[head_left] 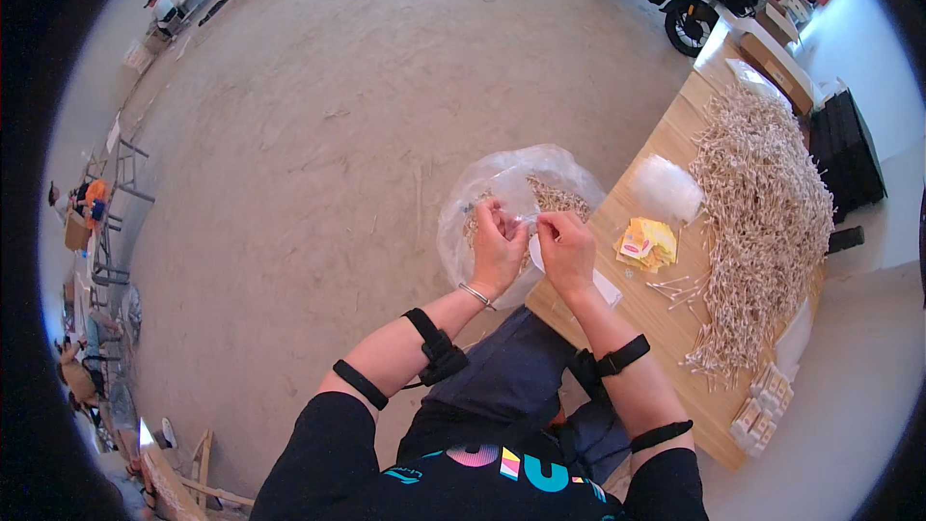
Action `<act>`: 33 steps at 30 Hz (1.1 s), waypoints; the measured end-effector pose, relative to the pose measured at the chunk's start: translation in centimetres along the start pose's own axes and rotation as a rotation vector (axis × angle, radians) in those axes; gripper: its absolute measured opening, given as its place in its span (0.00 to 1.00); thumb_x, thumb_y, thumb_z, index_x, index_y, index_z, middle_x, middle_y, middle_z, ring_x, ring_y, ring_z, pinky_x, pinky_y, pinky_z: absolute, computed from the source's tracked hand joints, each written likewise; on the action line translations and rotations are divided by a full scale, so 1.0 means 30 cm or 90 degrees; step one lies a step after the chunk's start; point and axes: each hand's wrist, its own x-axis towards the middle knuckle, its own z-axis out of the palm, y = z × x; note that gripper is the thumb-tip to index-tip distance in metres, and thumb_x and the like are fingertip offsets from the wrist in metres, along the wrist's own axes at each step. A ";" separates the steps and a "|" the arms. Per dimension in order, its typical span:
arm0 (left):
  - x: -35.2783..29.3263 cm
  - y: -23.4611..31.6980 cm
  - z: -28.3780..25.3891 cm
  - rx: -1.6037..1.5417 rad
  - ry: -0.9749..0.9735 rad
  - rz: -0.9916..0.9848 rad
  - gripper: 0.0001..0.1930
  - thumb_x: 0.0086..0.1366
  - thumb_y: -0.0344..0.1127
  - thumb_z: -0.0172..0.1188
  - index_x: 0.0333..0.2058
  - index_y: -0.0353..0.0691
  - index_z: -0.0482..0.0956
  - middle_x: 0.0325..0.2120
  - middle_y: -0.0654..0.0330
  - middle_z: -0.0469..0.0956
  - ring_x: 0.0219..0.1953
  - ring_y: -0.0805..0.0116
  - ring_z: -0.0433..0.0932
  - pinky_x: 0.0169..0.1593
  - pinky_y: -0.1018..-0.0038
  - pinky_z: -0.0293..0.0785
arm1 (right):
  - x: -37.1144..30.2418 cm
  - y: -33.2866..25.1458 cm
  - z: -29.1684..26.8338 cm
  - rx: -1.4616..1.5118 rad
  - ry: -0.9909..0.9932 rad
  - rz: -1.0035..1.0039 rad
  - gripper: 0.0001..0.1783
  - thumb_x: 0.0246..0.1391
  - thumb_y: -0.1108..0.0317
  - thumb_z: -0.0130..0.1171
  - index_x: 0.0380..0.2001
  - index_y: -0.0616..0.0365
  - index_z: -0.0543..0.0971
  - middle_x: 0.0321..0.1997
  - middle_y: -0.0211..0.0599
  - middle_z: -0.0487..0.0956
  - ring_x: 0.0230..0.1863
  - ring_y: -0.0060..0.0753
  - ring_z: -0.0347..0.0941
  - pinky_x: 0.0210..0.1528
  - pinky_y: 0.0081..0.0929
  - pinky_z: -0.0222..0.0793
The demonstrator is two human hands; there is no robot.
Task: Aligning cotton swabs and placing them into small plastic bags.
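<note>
Along the person's right side stands a wood-topped table, most of its far half covered by a broad heap of cotton swabs. Beside the table's near corner, a big translucent sack sits open, with more swabs inside. On the tabletop, next to the heap, lies a whitish pile of clear plastic. Over the sack, the left hand and right hand are close together, fingertips pinched narrowly. Near the pile are overlapping yellow cards. Between the hands, both grips hold a clear plastic piece; its exact outline blends into the sack. A few loose swabs lie between cards and heap.
</note>
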 end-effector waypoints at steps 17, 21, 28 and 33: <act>0.012 0.012 -0.018 -0.032 -0.058 -0.241 0.22 0.57 0.35 0.65 0.41 0.34 0.61 0.25 0.57 0.74 0.21 0.74 0.75 0.22 0.79 0.73 | 0.020 0.084 0.005 -0.128 -0.014 -0.141 0.01 0.46 0.71 0.59 0.25 0.54 0.77 0.26 0.36 0.75 0.31 0.41 0.74 0.31 0.36 0.70; 0.005 -0.021 -0.045 -0.196 -0.076 -0.281 0.17 0.60 0.38 0.61 0.40 0.34 0.67 0.25 0.60 0.75 0.25 0.75 0.75 0.26 0.80 0.74 | 0.031 0.127 0.003 -0.117 -0.045 -0.137 0.02 0.47 0.69 0.58 0.25 0.54 0.77 0.27 0.35 0.75 0.34 0.41 0.73 0.34 0.35 0.70; 0.018 -0.097 -0.032 -0.201 -0.044 -0.363 0.10 0.64 0.37 0.56 0.34 0.36 0.72 0.25 0.62 0.75 0.24 0.75 0.75 0.28 0.79 0.75 | 0.024 0.155 0.028 -0.179 -0.108 -0.141 0.02 0.47 0.68 0.58 0.25 0.51 0.78 0.28 0.32 0.76 0.36 0.39 0.73 0.37 0.34 0.70; -0.003 -0.126 -0.007 -0.190 -0.029 -0.437 0.09 0.64 0.37 0.57 0.35 0.37 0.72 0.25 0.64 0.75 0.23 0.76 0.74 0.29 0.81 0.74 | 0.026 0.186 0.028 -0.166 -0.119 -0.154 0.02 0.47 0.68 0.57 0.24 0.52 0.77 0.28 0.32 0.76 0.36 0.39 0.73 0.38 0.34 0.69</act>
